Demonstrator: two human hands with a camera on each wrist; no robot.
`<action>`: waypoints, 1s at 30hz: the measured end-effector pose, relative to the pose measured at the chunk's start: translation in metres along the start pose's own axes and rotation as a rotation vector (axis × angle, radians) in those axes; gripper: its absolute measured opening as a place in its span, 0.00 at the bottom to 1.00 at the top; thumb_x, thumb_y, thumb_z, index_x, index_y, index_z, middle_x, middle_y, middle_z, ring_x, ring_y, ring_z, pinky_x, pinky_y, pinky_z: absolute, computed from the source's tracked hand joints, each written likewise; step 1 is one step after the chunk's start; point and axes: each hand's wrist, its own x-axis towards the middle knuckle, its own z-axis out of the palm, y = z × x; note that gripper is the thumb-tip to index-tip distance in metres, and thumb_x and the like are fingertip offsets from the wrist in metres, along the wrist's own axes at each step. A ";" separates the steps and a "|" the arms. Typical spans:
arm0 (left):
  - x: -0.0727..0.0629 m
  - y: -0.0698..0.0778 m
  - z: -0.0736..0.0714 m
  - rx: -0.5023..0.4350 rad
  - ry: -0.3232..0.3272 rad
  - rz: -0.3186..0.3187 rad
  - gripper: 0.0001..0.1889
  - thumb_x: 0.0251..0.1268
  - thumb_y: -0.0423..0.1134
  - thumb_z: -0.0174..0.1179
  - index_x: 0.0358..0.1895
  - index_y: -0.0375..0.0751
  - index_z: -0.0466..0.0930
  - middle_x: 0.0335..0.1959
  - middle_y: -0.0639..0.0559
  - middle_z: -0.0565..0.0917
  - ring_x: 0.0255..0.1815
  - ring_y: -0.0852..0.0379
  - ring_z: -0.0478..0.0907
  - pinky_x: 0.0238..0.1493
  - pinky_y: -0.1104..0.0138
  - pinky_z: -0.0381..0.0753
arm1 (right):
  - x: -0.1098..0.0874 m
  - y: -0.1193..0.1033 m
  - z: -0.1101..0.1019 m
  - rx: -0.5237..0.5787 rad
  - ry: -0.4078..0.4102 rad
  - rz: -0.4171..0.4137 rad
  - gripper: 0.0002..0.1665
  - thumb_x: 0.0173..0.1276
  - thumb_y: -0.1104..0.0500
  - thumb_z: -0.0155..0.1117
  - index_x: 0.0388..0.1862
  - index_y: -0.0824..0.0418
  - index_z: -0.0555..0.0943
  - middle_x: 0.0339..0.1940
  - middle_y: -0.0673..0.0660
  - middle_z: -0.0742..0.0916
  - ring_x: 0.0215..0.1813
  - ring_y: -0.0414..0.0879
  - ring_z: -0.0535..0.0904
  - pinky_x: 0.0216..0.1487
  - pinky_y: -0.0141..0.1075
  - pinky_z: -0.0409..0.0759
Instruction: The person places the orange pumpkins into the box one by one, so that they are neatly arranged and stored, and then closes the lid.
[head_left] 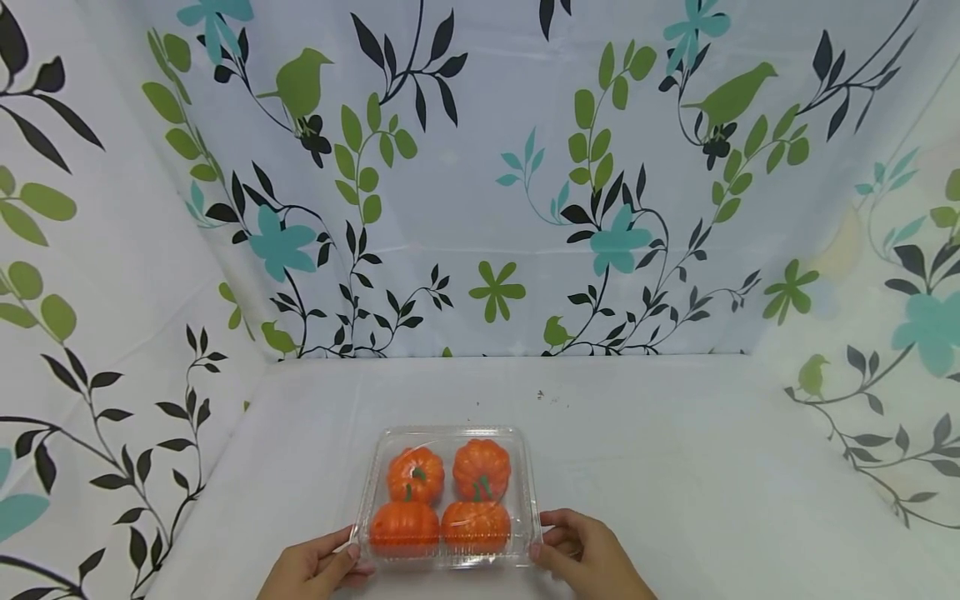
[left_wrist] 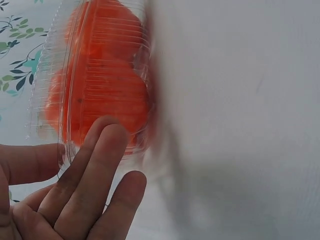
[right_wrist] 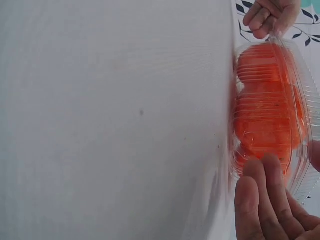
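A clear plastic clamshell container with its lid down sits near the front of the white table in the head view. Inside it are several small orange toy pumpkins with green stems. My left hand pinches the container's left front rim between thumb and fingers. On the opposite side, my right hand holds the right front rim in the same way. The left wrist view shows my left fingers under the rim with the thumb above. In the right wrist view, both hands are at the container's sides.
The table is covered in white cloth with a few small dark specks behind the container. A curtain printed with leaves, birds and flowers hangs at the back and along both sides.
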 end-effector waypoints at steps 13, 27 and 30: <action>0.002 -0.003 0.004 -0.199 0.001 -0.054 0.37 0.76 0.44 0.58 0.67 0.09 0.57 0.38 0.35 0.88 0.41 0.45 0.88 0.40 0.63 0.88 | 0.006 0.004 -0.002 0.228 -0.162 0.056 0.23 0.77 0.53 0.60 0.40 0.76 0.82 0.31 0.61 0.89 0.33 0.47 0.86 0.37 0.33 0.86; 0.005 -0.004 0.010 -0.299 0.050 -0.016 0.35 0.76 0.37 0.57 0.68 0.08 0.53 0.41 0.31 0.87 0.41 0.41 0.88 0.44 0.61 0.88 | 0.011 0.007 0.001 0.334 -0.229 0.111 0.25 0.80 0.51 0.53 0.41 0.74 0.83 0.29 0.58 0.89 0.28 0.40 0.84 0.32 0.30 0.85; 0.005 -0.005 0.011 -0.300 0.066 -0.028 0.34 0.76 0.36 0.57 0.68 0.09 0.54 0.40 0.32 0.87 0.41 0.42 0.88 0.43 0.62 0.88 | 0.012 0.010 0.001 0.350 -0.236 0.096 0.23 0.80 0.52 0.53 0.39 0.72 0.83 0.26 0.55 0.88 0.26 0.39 0.82 0.30 0.29 0.84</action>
